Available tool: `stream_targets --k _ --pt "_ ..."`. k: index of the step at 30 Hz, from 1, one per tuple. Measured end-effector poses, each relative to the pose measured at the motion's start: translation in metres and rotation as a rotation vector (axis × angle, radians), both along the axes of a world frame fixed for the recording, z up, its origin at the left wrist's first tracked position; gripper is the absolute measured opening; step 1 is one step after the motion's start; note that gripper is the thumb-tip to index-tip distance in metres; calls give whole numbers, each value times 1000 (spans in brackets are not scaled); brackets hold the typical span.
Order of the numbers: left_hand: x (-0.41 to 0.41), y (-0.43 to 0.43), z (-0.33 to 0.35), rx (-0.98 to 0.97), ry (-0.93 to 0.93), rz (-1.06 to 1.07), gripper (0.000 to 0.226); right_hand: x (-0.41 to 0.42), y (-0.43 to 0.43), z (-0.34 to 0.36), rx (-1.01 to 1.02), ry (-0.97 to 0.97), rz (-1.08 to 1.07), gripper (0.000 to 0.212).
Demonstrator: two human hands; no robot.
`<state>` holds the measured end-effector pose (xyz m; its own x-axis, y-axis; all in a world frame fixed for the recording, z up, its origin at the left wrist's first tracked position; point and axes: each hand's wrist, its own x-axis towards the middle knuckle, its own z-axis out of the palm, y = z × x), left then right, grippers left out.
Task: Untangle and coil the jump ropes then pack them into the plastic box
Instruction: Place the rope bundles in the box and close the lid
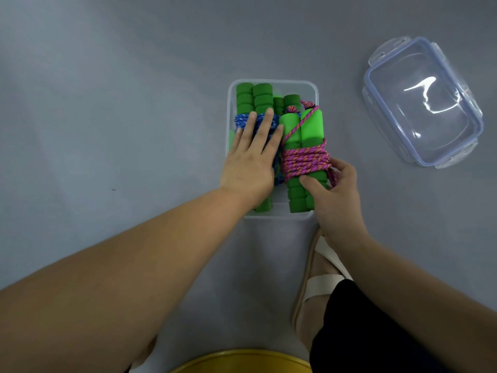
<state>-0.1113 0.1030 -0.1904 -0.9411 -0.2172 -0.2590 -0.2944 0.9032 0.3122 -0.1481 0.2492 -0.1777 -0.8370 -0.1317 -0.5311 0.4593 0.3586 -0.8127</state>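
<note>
Nearest to me, a yellow curved rim [242,362] cuts the bottom edge of the view. A black garment [363,332] is beside it on the right. A foot in a pale strapped sandal [320,281] stands on the grey floor [107,103], just short of the plastic box [279,217].

Both forearms reach forward from the lower corners to the box, which sits uncovered at mid-frame. I see the left hand [250,162] lying flat, fingers straight and a little spread, on the blue rope bundle [242,121]. This bundle fills the left half of the box, and its green handles run up to the far wall.

The right hand [333,189] is curled round the near part of the pink rope bundle [304,157]. Its thumb is on a green handle and its fingers are wrapped round the side by the box's right wall. This bundle lies along the right half, its near ends close to the near wall. I cannot tell whether it is fully seated.

Between the two bundles, at the far end, more green handles [285,102] show lower down.

The clear lid [422,103] lies well apart to the right. I read open floor to the left of the box and beyond it. The foot crowds the near right corner.
</note>
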Motion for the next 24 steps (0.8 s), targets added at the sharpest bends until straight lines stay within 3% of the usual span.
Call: stream_targets --k 12,19,24 --pt "-12 -4 -10 -100 -240 -83 65 3 -4 6 14 13 -38 47" --pt "-3 -8 -5 -26 -207 -42 64 9 -5 6 -44 -65 -81 46" --pt "1 -3 -10 -87 -205 -78 62 7 -4 8 -78 -99 -101 46"
